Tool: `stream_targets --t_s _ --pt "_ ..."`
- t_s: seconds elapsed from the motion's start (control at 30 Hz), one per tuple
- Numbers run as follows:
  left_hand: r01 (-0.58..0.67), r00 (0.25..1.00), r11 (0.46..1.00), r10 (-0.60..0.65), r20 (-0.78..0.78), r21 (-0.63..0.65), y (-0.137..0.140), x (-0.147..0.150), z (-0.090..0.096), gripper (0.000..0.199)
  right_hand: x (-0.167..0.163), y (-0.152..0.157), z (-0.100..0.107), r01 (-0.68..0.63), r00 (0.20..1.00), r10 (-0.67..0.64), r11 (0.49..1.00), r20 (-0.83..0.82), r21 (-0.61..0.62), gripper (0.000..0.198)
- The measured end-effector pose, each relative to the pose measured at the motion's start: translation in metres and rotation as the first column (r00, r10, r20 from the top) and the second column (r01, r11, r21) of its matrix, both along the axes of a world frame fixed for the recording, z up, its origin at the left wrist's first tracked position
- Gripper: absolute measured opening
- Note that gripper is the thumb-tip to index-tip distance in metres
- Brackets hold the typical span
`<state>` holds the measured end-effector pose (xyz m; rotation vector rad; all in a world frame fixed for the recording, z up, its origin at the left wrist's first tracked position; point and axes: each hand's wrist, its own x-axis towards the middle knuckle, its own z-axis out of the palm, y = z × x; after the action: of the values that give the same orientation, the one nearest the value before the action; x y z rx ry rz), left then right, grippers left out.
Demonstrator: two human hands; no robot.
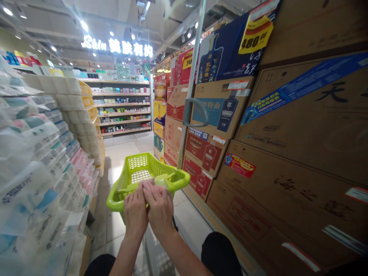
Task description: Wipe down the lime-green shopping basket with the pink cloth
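A lime-green plastic shopping basket (140,161) with perforated walls is in front of me, at the middle of the head view. Over its near side, my left hand (135,209) and my right hand (159,201) are side by side and touching, fingers curled onto the handle bar. The fingertips partly hide one another and the bar. To the right of the knuckles, a pale label shows on the handle. Through the grid I see the floor below.
Plastic-wrapped tissue packs (34,172) are piled along the left. Stacked cartons (276,153) line the right, behind a glass door with a grey pull handle (198,112). A tiled aisle (117,153) runs toward cosmetics shelves (125,103). My dark-clothed knees show at the bottom.
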<state>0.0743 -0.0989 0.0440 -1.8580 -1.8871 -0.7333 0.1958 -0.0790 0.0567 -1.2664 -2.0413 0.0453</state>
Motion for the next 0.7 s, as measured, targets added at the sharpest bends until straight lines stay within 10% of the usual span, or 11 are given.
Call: stream_targets --t_s 0.23,0.5,0.7 --pt "-0.019 1.000 0.999 0.020 -0.010 0.040 -0.009 -0.001 -0.007 0.060 0.041 0.025 0.013 0.257 0.965 -0.251 0.962 0.069 -0.089 0.060" --pt "0.088 0.995 0.995 -0.085 -0.056 0.054 -0.011 -0.012 -0.011 0.052 -0.002 0.011 0.018 -0.020 0.998 0.019 1.000 0.058 0.014 0.046" --pt "0.021 1.000 0.997 -0.023 0.015 0.067 -0.017 -0.040 -0.017 0.035 0.027 0.009 -0.041 0.162 0.913 -0.138 0.986 -0.385 0.031 0.067"
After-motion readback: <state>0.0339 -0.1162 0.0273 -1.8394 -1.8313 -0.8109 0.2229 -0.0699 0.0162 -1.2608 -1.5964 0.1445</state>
